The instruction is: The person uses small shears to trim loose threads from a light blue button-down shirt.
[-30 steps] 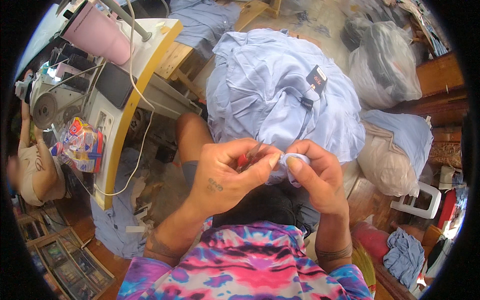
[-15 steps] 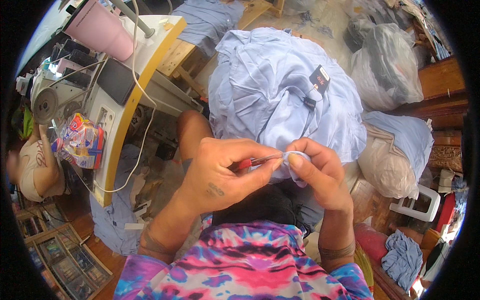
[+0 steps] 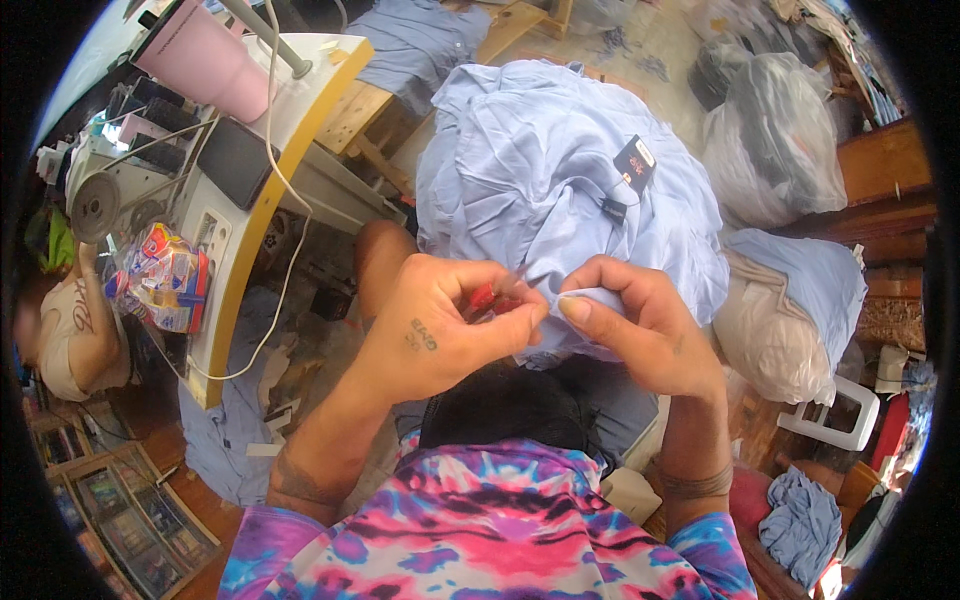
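A light blue shirt (image 3: 540, 170) with a dark hang tag (image 3: 634, 163) lies bunched over my lap. My left hand (image 3: 440, 325) grips a small red-handled tool (image 3: 486, 296), its tip pointing at the cloth. My right hand (image 3: 640, 325) pinches a fold of the same shirt right beside the tool's tip. Both hands meet at the shirt's near edge, above my knees.
A yellow-edged sewing table (image 3: 250, 200) with a sewing machine (image 3: 110, 190), a pink cup (image 3: 200, 50), a phone and a colourful snack bag (image 3: 160, 275) stands at left. Another person (image 3: 60, 330) sits far left. Stuffed clear bags (image 3: 780, 130) and cloth piles (image 3: 790, 300) lie right.
My hands have stayed together on the shirt edge, with only small finger shifts as the tool works at the fold. My view tilted slightly.
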Available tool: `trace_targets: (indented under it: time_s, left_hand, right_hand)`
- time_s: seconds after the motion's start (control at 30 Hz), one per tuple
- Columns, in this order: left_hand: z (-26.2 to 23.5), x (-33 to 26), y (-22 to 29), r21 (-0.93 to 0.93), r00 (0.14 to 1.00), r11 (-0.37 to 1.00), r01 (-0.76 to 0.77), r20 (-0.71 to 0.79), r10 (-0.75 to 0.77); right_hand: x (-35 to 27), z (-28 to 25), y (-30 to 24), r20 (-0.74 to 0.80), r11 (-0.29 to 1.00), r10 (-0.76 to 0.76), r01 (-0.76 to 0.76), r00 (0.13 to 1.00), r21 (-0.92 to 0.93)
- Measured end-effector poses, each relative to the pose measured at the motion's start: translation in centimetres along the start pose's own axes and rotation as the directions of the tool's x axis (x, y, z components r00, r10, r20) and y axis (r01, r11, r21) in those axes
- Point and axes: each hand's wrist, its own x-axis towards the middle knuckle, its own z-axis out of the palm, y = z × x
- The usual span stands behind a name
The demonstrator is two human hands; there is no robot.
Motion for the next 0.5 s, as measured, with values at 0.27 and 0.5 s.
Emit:
trace_targets:
  time_s: [0.27,0.5]
  left_hand:
    - [-0.1,0.3,-0.2,-0.197,0.991,0.972,0.129,-0.008,-0.133]
    - [-0.1,0.1,-0.1,-0.207,0.993,0.972,0.116,0.018,-0.115]
  right_hand:
    - [-1.0,2.8,1.3,-0.202,0.568,-0.679,0.331,0.705,-0.753]
    - [-0.9,4.1,2.9,-0.324,0.74,-0.596,0.346,0.734,-0.577]
